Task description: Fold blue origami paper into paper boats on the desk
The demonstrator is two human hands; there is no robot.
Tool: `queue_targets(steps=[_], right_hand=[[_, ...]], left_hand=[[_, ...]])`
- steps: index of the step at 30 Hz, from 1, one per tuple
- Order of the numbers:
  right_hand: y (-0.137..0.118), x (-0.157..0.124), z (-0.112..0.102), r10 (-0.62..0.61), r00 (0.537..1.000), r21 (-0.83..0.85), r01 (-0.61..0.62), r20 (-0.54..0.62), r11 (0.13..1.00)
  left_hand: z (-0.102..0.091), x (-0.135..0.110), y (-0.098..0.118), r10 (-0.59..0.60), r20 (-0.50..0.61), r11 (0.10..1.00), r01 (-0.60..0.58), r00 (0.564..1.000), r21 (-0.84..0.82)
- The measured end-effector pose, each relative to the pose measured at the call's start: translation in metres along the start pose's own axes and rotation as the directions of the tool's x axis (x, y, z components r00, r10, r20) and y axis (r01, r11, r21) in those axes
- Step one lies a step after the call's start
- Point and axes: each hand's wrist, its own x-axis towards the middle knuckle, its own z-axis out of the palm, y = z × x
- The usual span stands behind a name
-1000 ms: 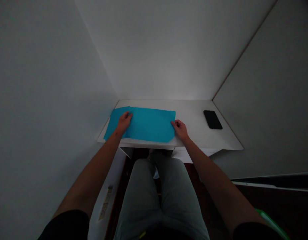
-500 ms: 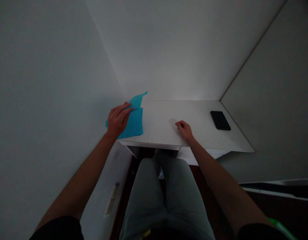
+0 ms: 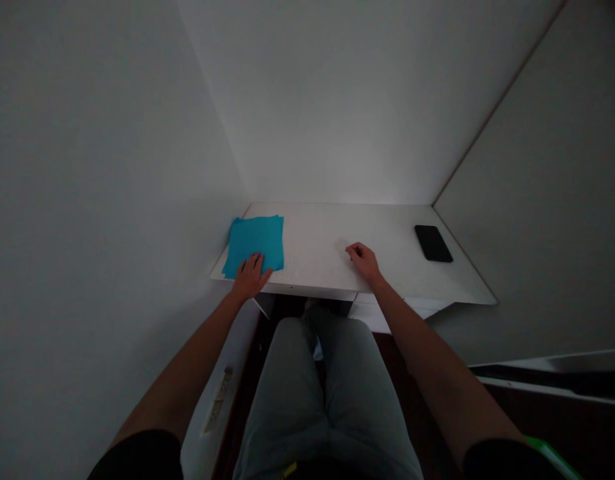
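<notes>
Thin blue square sheets (image 3: pixel 257 235) lie stacked at the left end of the white desk (image 3: pixel 317 230), their edges slightly uneven. Whether they are cloth or paper I cannot tell. My left hand (image 3: pixel 251 275) rests flat on the stack's near edge, fingers spread and holding nothing. To the right, my right hand (image 3: pixel 363 260) rests on the bare desktop with its fingers curled in. I see nothing in it.
A black phone or tablet (image 3: pixel 434 243) lies flat on the right part of the desk. Walls border the desk at left, back and right. Beneath the front edge are white drawers (image 3: pixel 374 313) and my legs (image 3: pixel 332 387).
A blue sheet that my left hand held raised now lies flat on the stack. That hand has let go and come down toward the near edge. My right hand has barely moved.
</notes>
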Motion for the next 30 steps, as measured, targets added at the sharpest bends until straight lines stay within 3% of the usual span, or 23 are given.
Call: queue_targets(steps=[8,15,23,26,28,30], right_hand=[[0.002,0.000,-0.001,0.006,1.000,-0.013,-0.006,0.016,1.000],[-0.003,0.000,-0.001,0.012,0.999,-0.001,-0.012,0.030,1.000],[-0.003,-0.003,0.008,0.010,0.999,-0.001,-0.010,0.033,1.000],[-0.001,0.001,-0.016,-0.023,1.000,0.020,0.023,-0.012,1.000],[0.007,0.006,-0.055,-0.070,0.994,-0.021,0.068,-0.083,0.997],[0.021,0.009,-0.108,-0.131,0.962,-0.170,0.091,-0.240,0.981]], left_hand=[[-0.013,0.002,-0.004,0.000,0.048,0.999,0.002,0.999,-0.035],[-0.024,-0.002,-0.008,0.082,0.034,0.995,-0.079,0.996,-0.067],[-0.023,0.001,-0.021,-0.008,0.060,0.993,0.015,0.998,-0.116],[-0.019,0.001,-0.017,-0.087,0.011,0.988,0.087,0.996,-0.124],[-0.014,0.001,-0.011,-0.197,-0.052,0.975,0.190,0.979,-0.112],[-0.009,-0.001,-0.004,-0.303,-0.099,0.950,0.292,0.948,-0.114]])
